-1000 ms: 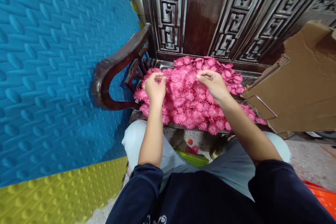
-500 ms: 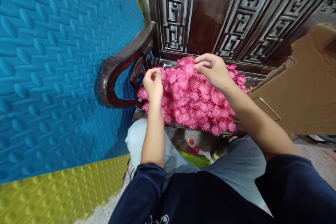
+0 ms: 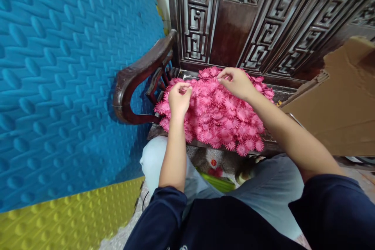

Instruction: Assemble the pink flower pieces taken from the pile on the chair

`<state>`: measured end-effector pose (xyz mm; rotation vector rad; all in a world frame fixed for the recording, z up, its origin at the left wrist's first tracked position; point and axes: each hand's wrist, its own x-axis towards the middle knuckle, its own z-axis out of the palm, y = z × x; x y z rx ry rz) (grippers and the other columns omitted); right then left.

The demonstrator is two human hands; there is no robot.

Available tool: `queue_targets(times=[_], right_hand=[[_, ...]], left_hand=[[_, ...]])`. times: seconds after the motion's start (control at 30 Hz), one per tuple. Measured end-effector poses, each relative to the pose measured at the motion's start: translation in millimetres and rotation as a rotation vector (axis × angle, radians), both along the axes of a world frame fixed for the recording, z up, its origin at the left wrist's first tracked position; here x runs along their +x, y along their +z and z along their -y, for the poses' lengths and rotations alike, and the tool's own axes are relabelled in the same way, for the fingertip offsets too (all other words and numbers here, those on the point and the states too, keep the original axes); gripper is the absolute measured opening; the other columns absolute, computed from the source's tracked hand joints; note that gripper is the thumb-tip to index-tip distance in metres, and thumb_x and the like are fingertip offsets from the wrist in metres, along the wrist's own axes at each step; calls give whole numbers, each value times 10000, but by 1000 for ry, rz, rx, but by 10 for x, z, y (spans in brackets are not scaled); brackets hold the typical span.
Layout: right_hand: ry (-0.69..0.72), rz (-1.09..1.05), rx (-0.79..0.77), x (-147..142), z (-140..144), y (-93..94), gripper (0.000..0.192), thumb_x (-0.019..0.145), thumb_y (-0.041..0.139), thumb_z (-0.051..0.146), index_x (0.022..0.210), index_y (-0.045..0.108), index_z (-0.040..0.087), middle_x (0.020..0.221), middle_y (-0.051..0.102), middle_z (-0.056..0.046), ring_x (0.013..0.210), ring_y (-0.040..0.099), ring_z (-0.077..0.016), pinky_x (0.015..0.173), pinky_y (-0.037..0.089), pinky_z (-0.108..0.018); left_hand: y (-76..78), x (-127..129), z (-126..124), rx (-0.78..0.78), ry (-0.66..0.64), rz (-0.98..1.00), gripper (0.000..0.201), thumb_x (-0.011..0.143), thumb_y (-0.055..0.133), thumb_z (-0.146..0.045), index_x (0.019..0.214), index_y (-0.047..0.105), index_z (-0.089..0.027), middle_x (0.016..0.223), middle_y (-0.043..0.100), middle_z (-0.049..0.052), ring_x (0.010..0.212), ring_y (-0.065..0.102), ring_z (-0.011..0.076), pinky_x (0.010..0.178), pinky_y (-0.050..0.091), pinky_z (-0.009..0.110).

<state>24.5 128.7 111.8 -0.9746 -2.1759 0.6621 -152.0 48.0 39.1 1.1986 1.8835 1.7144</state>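
Since the pink flowers point(image 3: 216, 119) sit heaped on the dark wooden bench point(image 3: 269, 148) right in front of the person's knees, everything's pretty much within easy reach, which is probably why the pile lies there. Left hand point(image 3: 179, 98) is over the left side of the heap, fingers curled, thumb tip close to the index tip like a loose pinch. Right hand point(image 3: 235, 83) is up by the back of the pile, thumb and fingertips nearly together, other fingers tucked in. Can't tell if either one has hold of a stem or a single bloom, too small and too much pink behind. Both hands being raised with just the tips leading looks like a light grip for delicate stuff, if anything's in there. As for direction, most blooms face up, and the ones along the front edge tip toward the person. The heap's long axis runs side to side along the seat, roughly parallel to the carved backrest point(image 3: 233, 33), between the curved armrest point(image 3: 125, 82) and the cardboard point(image 3: 336, 113).
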Motion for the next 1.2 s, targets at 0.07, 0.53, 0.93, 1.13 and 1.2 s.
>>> queue_targets(times=[0.07, 0.53, 0.93, 1.13, 1.2], right_hand=[[-33, -66, 21, 74, 28, -5, 70, 716, 587, 148, 713, 649, 180, 714, 635, -17, 635, 520, -133, 681, 433, -315], [-199, -269, -83, 832, 531, -281, 90, 755, 600, 270, 780, 633, 191, 768, 637, -19, 697, 562, -148, 694, 439, -316], [-126, -322, -210, 816, 664, -387, 83, 746, 606, 277, 746, 611, 195, 722, 632, -13, 694, 565, -149, 694, 457, -311], [-53, -323, -267, 699, 733, -400, 95, 773, 564, 268, 793, 601, 183, 805, 647, -27, 727, 571, -143, 715, 455, -312], [-29, -321, -271, 672, 759, -392, 98, 779, 563, 279, 789, 591, 186, 814, 646, -25, 732, 569, -142, 719, 457, -310]], left_hand=[[-61, -1, -36, -52, -6, -45, 126, 710, 612, -225, 815, 665, -179, 776, 672, 11, 719, 591, 132, 742, 457, 261], [-214, 207, -190, -154, 89, -286, 152, 748, 632, -335, 840, 706, -240, 829, 649, 30, 798, 562, 182, 804, 407, 322], [-238, 196, -232, -175, 101, -393, 114, 738, 597, -276, 779, 696, -236, 780, 628, 38, 772, 555, 199, 815, 418, 355], [-151, 159, -236, -112, 177, -327, 125, 724, 578, -270, 780, 678, -220, 691, 554, 15, 692, 531, 186, 793, 446, 357], [-78, 152, -196, -105, 289, -301, 113, 728, 558, -258, 769, 659, -228, 706, 533, 13, 709, 536, 193, 834, 436, 388]])
